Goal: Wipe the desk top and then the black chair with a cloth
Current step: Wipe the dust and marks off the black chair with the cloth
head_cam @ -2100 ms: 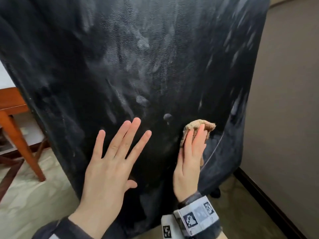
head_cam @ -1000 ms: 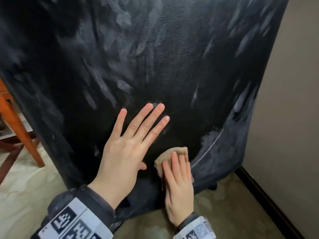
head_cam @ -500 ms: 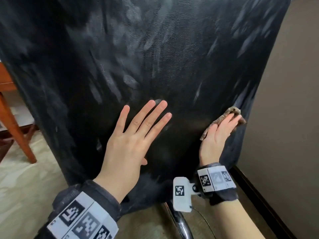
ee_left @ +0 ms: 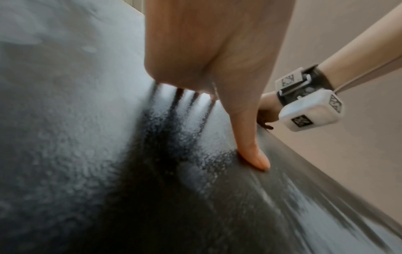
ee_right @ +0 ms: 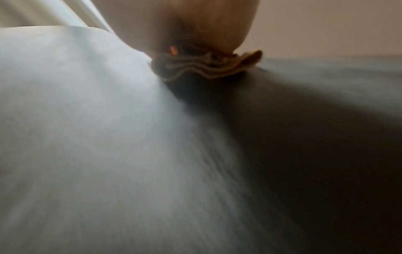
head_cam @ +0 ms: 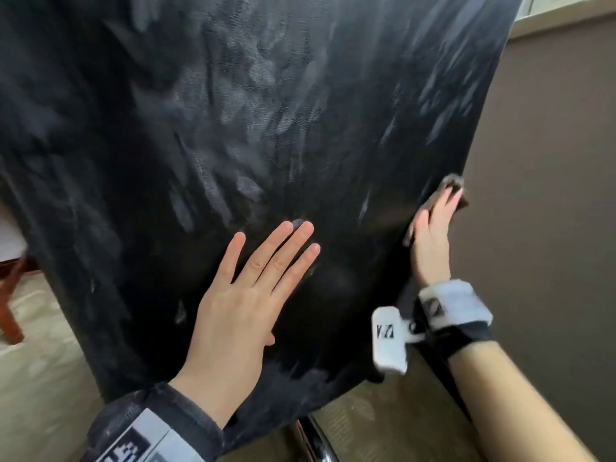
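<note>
One black chair (head_cam: 300, 128) fills the head view; its back faces the camera and carries many pale smear marks. One cloth (head_cam: 453, 191), brown and folded, lies against the right edge of the chair back. Two hands are in view. The left hand (head_cam: 246, 295) lies flat on the lower middle of the back, four fingers straight and slightly spread, thumb (ee_left: 250, 146) pressed to the surface. The right hand (head_cam: 430, 241) presses the cloth to the edge with straight fingers; the right wrist view shows the cloth (ee_right: 206, 67) in wavy layers under the palm. One wooden leg (head_cam: 10, 311) stands at far left on the pale floor (head_cam: 40, 378). A brown wall (head_cam: 550, 228) stands at right.
</note>
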